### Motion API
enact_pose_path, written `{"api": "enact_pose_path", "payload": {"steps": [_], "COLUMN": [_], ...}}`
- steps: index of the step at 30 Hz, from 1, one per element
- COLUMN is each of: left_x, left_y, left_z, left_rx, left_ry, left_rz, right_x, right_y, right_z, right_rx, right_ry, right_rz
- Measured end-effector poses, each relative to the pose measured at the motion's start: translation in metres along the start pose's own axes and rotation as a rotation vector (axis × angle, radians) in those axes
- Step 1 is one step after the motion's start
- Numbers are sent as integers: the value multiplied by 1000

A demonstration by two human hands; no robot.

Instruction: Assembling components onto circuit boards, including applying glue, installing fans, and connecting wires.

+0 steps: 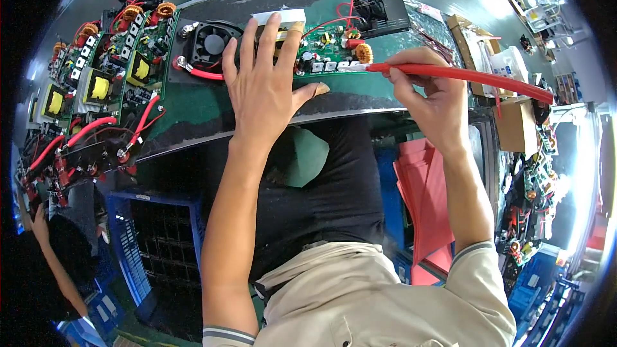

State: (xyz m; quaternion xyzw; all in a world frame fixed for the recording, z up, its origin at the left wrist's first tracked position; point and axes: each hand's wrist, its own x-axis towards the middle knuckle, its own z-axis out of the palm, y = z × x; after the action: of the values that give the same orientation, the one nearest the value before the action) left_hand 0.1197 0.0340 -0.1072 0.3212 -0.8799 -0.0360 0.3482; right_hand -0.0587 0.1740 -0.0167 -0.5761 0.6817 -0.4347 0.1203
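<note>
My left hand (pixel 262 83) lies spread over the left part of a green circuit board (pixel 324 42), its fingers apart across a pale metal block (pixel 286 17) and its thumb at the near edge. In my right hand (pixel 432 93), pinched between thumb and fingers, is a long red stick-like tool (pixel 475 75). Its tip meets the board's near right edge, where whitish material sits by a row of white-topped parts (pixel 331 66). A copper-wound coil (pixel 364 53) stands just behind the tip. Left of my left hand, a black fan (pixel 211 44) and a thick red wire (pixel 207 75) adjoin the board.
Several similar circuit boards (pixel 96 87) crowd the bench's left side. Open cardboard boxes (pixel 516 125) and loose boards (pixel 530 196) line the right. Below the bench are a blue crate (pixel 120 225) and red sheets (pixel 421 199). Another person's arm (pixel 61 273) shows at far left.
</note>
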Motion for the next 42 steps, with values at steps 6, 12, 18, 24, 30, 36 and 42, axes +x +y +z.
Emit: {"api": "enact_pose_path", "payload": {"steps": [6,12,18,24,30,36,42], "left_x": [1,3,12,16,10,-1,6], "left_y": [1,0,1,-21,-43,-59,-55], "left_z": [-2,-3,-29,-81,-78,-69,-72], "left_rx": [-2,-3,-41,20,-107,-166,-148], "left_ry": [5,7,-114,79,-17,-79,-80], "left_rz": [5,27,20,-264,-436,-461,-501], "right_x": [5,4,17,4,9,16,37], "right_y": [7,2,0,-4,0,-8,-19], "right_z": [6,3,10,-2,4,-27,-17], "right_rx": [-79,-52,-234,-11,107,161,55], "right_ry": [-14,155,238,72,-43,-331,-328], "right_rz": [-98,-253,-466,-293,-229,-122,-60]}}
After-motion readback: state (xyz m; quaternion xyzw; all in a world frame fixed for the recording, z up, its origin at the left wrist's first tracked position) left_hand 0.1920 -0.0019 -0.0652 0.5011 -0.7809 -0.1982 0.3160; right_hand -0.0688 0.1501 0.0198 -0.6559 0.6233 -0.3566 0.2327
